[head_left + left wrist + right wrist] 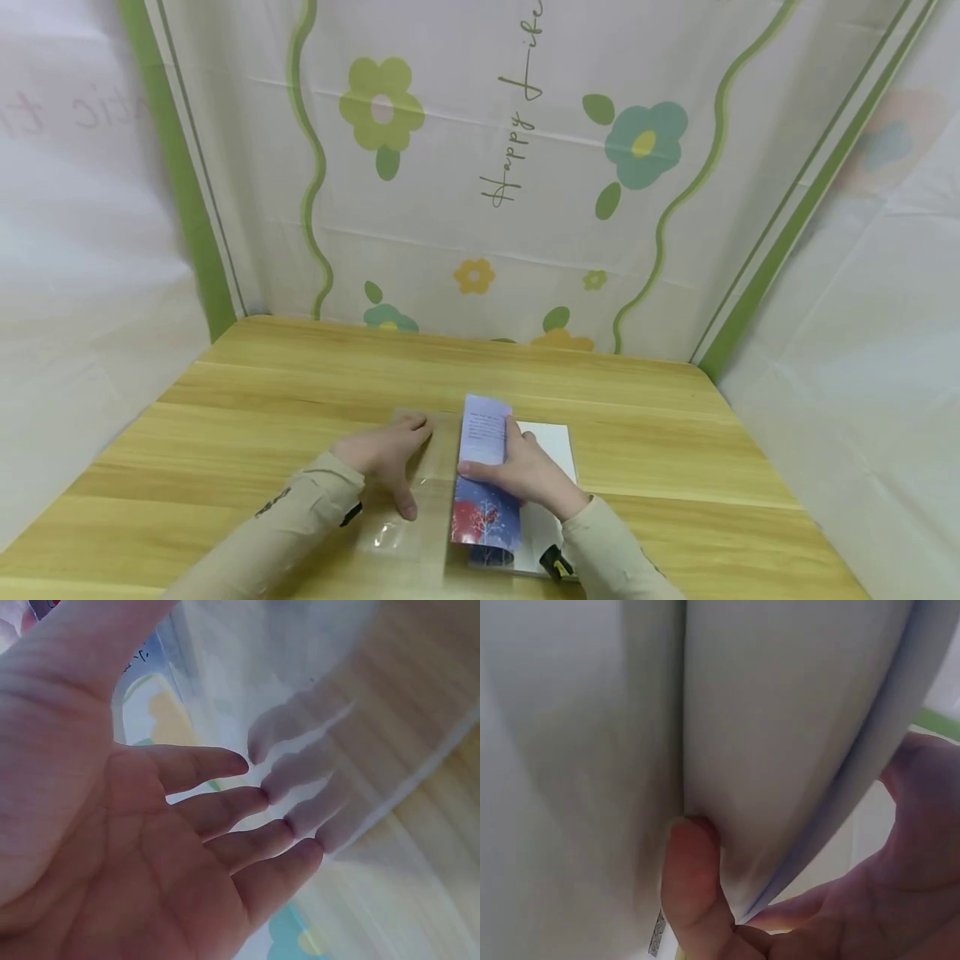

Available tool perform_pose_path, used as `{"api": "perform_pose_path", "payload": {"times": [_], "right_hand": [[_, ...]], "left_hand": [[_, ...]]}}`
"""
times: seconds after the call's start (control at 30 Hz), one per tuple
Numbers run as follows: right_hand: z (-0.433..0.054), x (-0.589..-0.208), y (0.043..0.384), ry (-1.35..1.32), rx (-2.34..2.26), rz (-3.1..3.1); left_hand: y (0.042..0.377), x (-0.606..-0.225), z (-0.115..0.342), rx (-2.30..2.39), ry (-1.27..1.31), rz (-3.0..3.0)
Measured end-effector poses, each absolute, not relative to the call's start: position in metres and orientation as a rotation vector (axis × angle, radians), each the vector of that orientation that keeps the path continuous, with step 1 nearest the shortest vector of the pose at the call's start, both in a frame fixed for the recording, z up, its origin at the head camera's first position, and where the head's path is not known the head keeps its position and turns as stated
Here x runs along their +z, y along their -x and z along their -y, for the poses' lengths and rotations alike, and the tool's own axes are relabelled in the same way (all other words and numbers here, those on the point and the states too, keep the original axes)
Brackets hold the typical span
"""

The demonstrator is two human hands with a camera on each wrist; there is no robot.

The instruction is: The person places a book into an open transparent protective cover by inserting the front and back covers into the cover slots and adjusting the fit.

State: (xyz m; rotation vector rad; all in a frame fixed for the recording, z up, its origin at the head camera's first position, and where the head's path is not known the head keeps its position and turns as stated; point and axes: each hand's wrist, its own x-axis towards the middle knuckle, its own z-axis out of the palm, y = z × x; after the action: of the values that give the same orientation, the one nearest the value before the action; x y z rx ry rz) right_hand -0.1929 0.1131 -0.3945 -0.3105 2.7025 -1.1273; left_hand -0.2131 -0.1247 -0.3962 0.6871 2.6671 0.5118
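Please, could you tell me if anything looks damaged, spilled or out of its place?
Nothing looks spilled or damaged. The printed cover is curved away from the white page, but the right hand holds it that way, so this seems ordinary. The left hand touches a clear plastic sheet.

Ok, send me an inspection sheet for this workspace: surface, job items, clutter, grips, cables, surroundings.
Surface: light-brown wood-grain tabletop, planked pattern.
Job item 1: clear plastic sheet, lying on the tabletop, catching glare.
Job item 2: blue-purple printed paper book with white inner sides, right of the sheet, partly raised and bent; whether it is joined to the sheet, cannot tell.
Clutter: nothing seen.
Left grip: bare hand, fingers mostly straight, fingertips touching the sheet.
Right grip: bare hand, holding the book's raised part between thumb and fingers.
Cables: nothing seen.
Surroundings: white flower-printed fabric curtain behind the tabletop, "Happy Life" lettering running sideways; white fabric at both sides.
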Motion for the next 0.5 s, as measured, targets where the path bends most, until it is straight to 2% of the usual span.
{"api": "perform_pose_path", "payload": {"times": [0.5], "right_hand": [[-0.107, -0.388, 0.19, 0.332, -0.963, -2.762]], "left_hand": [[0.201, -0.388, 0.115, 0.482, -0.63, -2.734]]}}
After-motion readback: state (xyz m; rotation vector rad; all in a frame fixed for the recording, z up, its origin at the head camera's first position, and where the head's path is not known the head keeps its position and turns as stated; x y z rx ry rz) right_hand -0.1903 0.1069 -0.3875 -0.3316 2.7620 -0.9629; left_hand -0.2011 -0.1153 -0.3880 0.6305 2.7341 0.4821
